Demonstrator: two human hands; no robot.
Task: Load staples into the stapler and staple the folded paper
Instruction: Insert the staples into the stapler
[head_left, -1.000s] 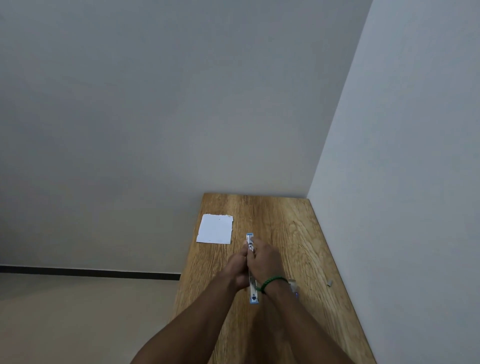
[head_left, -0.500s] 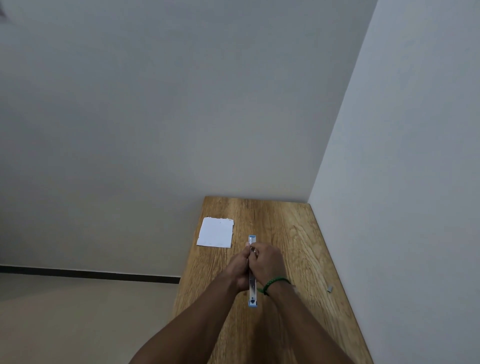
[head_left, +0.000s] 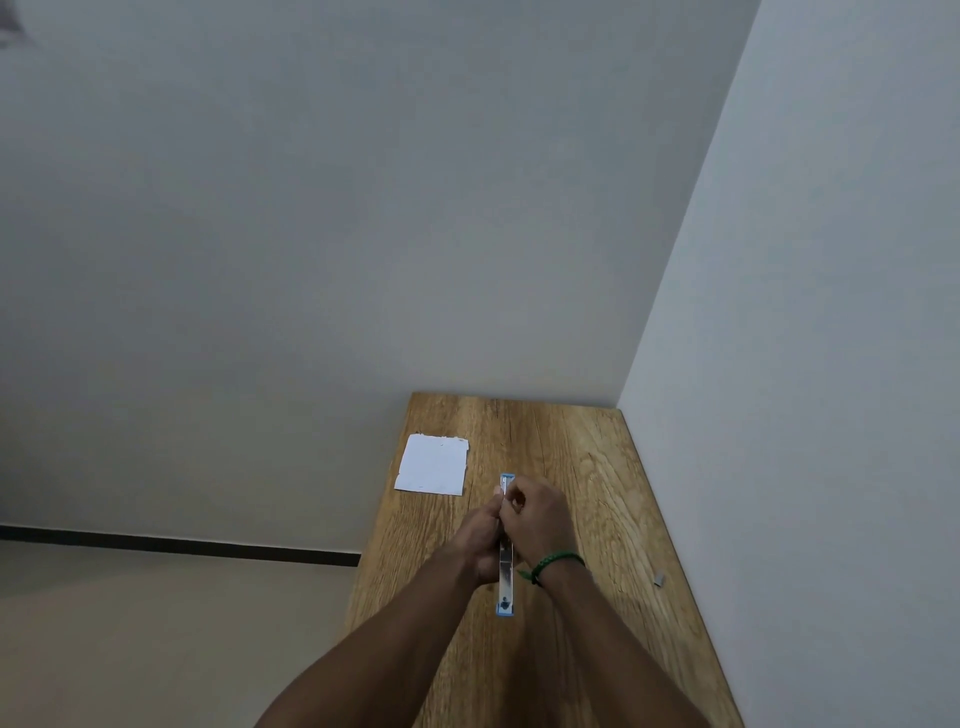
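Note:
A blue stapler (head_left: 505, 577) lies opened out flat along the wooden table (head_left: 571, 452), its metal channel facing up. My left hand (head_left: 478, 540) grips it from the left side. My right hand (head_left: 535, 519), with a green band on the wrist, pinches over the far part of the channel; whether a staple strip is between its fingers is too small to tell. The folded white paper (head_left: 434, 465) lies flat near the table's left edge, beyond the hands and apart from them.
A small grey piece, perhaps a strip of staples (head_left: 660, 578), lies near the table's right edge by the wall (head_left: 805, 364). The table stands in a corner, with walls behind and to the right. Its left edge drops to the floor (head_left: 130, 623).
Both hands stay on the stapler in much the same place. The right hand's fingers have shifted slightly over the far end of the channel.

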